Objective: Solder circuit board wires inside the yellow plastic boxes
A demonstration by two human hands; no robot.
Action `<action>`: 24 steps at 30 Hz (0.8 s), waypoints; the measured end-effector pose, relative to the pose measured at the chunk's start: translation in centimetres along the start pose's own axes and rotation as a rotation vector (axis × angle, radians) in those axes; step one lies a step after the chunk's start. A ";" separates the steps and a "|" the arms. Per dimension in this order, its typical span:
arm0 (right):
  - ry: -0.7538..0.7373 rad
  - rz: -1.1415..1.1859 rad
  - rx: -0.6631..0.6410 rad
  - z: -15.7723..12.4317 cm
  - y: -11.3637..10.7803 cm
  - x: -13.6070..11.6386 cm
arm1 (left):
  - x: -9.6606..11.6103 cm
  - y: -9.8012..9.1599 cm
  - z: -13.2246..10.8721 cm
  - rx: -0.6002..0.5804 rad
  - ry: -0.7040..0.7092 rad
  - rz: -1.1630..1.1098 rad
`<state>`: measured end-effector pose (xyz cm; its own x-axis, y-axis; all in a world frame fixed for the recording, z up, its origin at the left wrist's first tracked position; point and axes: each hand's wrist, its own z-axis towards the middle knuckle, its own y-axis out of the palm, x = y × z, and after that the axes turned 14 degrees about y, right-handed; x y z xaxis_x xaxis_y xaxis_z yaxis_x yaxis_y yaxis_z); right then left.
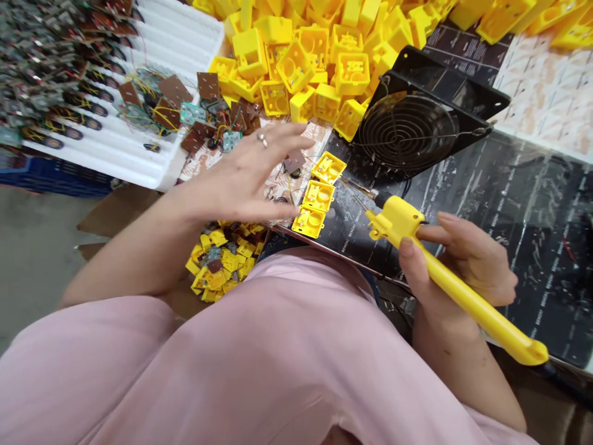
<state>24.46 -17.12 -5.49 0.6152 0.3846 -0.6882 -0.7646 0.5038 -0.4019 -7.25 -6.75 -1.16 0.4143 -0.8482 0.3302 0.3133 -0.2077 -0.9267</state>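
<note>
My right hand [458,259] is wrapped round a yellow soldering iron [445,272], gun-shaped at its front, with its metal tip pointing left. Close to that tip lie three small yellow plastic housings [319,195] in a row along the bench edge, their open sides up. My left hand [250,173], a ring on one finger, hovers to the left of the row with fingers spread. Its thumb reaches beside the nearest housing; whether they touch I cannot tell. Between that hand and the row sits a small brown circuit board [294,162] with wires.
A black fan [407,130] in a square frame stands behind the iron. Yellow housings [296,65] are heaped at the back. Circuit boards [173,93] with wires lie at left, partly on a white ribbed foam tray [157,148]. Below the bench edge is a pile of yellow parts [227,259].
</note>
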 end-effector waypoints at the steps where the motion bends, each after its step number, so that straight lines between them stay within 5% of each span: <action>1: 0.014 0.021 0.010 -0.1 -0.3 0.4 | 0.3 -0.2 -0.8 -0.040 0.046 0.019; 5: 0.033 0.056 0.041 -0.2 -1.1 1.3 | 0.1 0.5 -1.2 -0.197 -0.008 0.176; 10: -0.005 0.012 0.032 -0.6 -1.6 0.8 | -2.6 1.7 3.1 -0.429 -0.060 0.088; 13: 0.012 -0.015 0.065 -1.0 -1.9 0.7 | -2.8 1.8 3.2 -0.393 -0.073 0.098; 16: 0.031 -0.037 0.074 -1.3 -1.9 1.2 | -2.3 0.5 -0.3 -0.271 -0.064 0.006; 20: -0.002 -0.057 0.066 -0.8 -1.3 2.1 | -1.8 -3.1 -7.8 -0.306 -0.154 -0.218; 24: -0.114 -0.048 0.097 0.2 -0.7 2.7 | -0.8 -3.6 -15.1 -0.228 -0.284 -0.082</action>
<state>26.67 -16.27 -6.95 0.6723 0.4414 -0.5942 -0.7155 0.5934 -0.3687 -21.58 -12.68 -0.75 0.6263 -0.6619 0.4120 0.1703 -0.3995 -0.9008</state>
